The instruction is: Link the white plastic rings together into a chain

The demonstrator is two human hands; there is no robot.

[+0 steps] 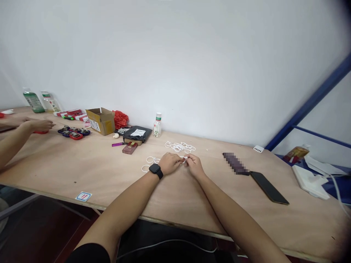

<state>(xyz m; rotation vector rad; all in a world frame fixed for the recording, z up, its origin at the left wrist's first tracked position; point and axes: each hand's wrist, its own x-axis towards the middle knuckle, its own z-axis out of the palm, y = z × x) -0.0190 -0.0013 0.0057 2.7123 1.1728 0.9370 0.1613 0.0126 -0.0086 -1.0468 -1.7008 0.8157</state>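
Above the middle of the table, my left hand (pixel 170 163) and my right hand (pixel 194 165) meet with their fingertips pinched. Between them is a thin white ring (pixel 184 159), mostly covered by the fingers, and both hands grip it. A black watch is on my left wrist. Just beyond my hands lies a loose pile of white rings (pixel 179 147), each with a small tab. A few more white rings (pixel 146 168) rest on the table to the left of my left hand, partly hidden by it.
Left of my hands are a dark red box (pixel 129 148), a black parcel (pixel 138 134), a cardboard box (pixel 101 122) and a bottle (pixel 157 126). Two phones, one a black phone (pixel 268 187), lie right. Another person's hands (pixel 38 125) work far left near red and blue items (pixel 74 132).
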